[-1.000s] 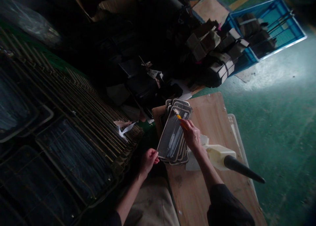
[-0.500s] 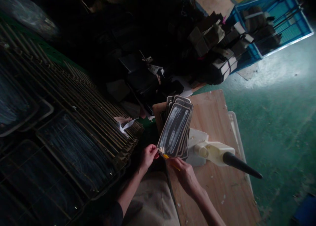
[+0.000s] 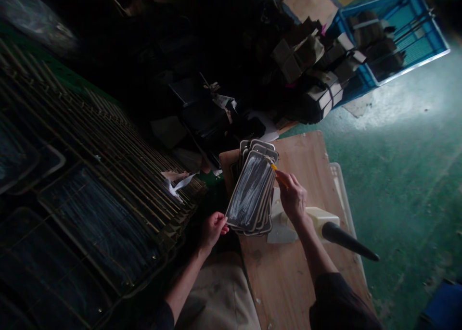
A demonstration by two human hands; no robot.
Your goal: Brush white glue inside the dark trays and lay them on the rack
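A flat dark piece (image 3: 249,190) with round corners is seen just right of the middle of the frame. It is propped at a tilt on top of a pile (image 3: 257,230) of pieces of the same shape. Its face is streaked with white paste.

It is judged to be thin, light and fairly stiff (more like a card than a cloth). The wet face is likely sticky and easy to smear. So it is best held by the bare rim or a corner, not by the painted middle.

The near corner of the piece is pinched by the left hand (image 3: 212,229), with the fingers closed on the edge. The right hand (image 3: 294,197) is closed around a small brush (image 3: 275,168) with a yellow handle. The tip of the brush is held at the far end of the piece.

Just beside the pile, partly under the right wrist, a pale bottle (image 3: 327,218) with a long dark spout is laid on its side. Pile and bottle are carried by a wooden board (image 3: 303,282) in the lower middle of the frame.

On the left side, rows of racks (image 3: 119,176) filled with dark pieces are seen in dim light. In the upper right corner a blue crate (image 3: 422,41) is set on the green floor (image 3: 415,152), with wrapped bundles (image 3: 317,65) in and beside it.
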